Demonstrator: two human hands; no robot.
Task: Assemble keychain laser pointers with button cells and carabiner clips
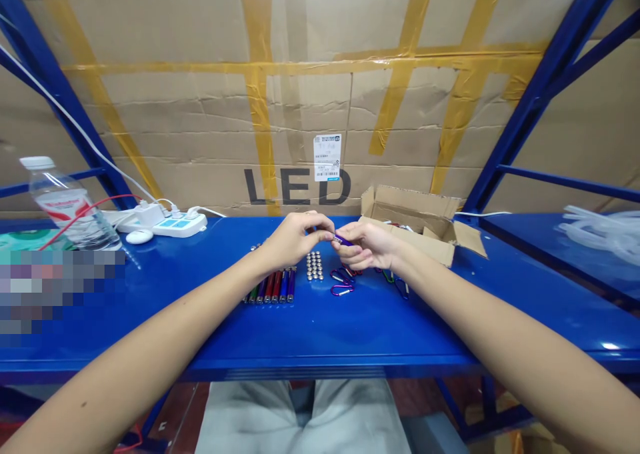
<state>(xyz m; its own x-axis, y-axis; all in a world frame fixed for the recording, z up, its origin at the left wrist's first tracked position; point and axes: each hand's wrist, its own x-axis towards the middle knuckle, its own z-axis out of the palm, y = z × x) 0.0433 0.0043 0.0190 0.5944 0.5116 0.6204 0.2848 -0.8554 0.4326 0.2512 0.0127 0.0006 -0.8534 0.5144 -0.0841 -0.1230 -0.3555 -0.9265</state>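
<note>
Forearms (150, 354) over tabletop (325, 334), left hand (295, 239) and right hand (369, 246) fingers clamped on one purple tube (343, 241); tube row (273, 287) looks done, silver parts (314, 266) and carabiners (343, 285) unused.

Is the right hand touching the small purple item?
Touching. Head view: right hand grips the small purple item, left hand pinches its other end.

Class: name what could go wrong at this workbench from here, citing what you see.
1. The small purple piece, pinched between left hand and right hand, might slip and drop among the carabiners.
2. The loose silver pieces sit just under the hands; a wrist could scatter them.
3. The water bottle is near the power strip; a leak might reach it.
</note>
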